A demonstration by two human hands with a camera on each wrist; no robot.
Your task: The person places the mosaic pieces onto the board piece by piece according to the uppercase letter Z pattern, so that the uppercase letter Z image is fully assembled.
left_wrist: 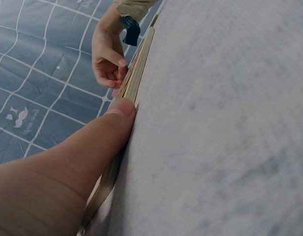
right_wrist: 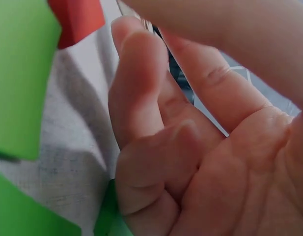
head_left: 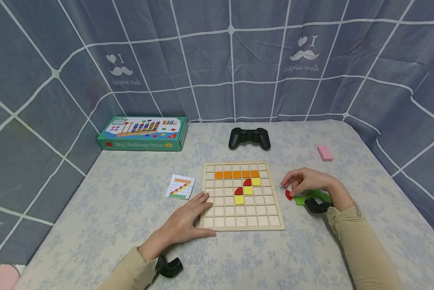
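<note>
The board [head_left: 243,210] is touched at its left edge by the left hand [head_left: 184,220], fingers spread, thumb at the near edge. Just off the board's right edge, the red piece [head_left: 287,195] is found left of the nearer right hand [head_left: 312,180], at its thumb tip; contact cannot be told. That thumb and the fingertips are parted, green pieces [head_left: 300,200] being seen beneath.

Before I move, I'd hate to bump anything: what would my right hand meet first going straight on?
Your right hand points toward the wooden board, whose right edge probably comes first, though the hand might pass above it.
</note>
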